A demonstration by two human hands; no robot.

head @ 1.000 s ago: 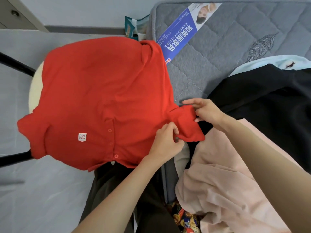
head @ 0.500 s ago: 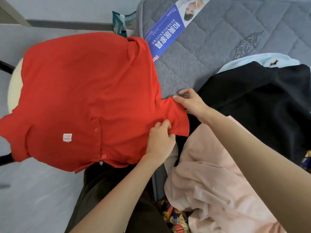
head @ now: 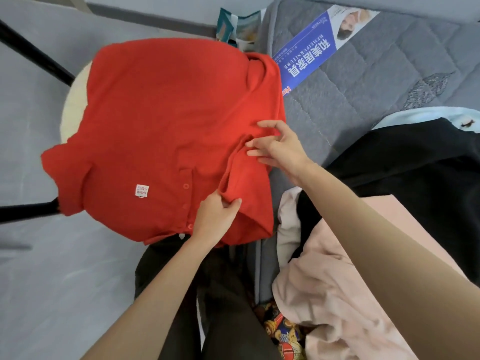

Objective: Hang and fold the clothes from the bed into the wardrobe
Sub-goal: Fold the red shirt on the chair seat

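Note:
A red polo shirt (head: 161, 131) with buttons and a small white label lies spread over a round cream stool (head: 70, 110) beside the bed. Its right sleeve is folded inward onto the body. My left hand (head: 217, 216) pinches the folded sleeve's edge near the shirt's lower right. My right hand (head: 280, 146) hovers over the fold with its fingers spread, fingertips touching the red cloth. On the grey mattress (head: 363, 81) lie a black garment (head: 415, 172), a pale pink garment (head: 337, 294) and a light blue piece (head: 420, 114).
The stool has black metal legs (head: 33, 54) over a grey floor. A blue printed label (head: 309, 55) is on the mattress. A teal packet (head: 233, 27) sits by the wall. A colourful patterned cloth (head: 283, 333) shows at the bed's edge near my dark trousers (head: 220, 294).
The right sleeve, which stuck out toward the bed, now lies folded onto the shirt. My right hand let go of it and spread open; my left hand kept its pinch.

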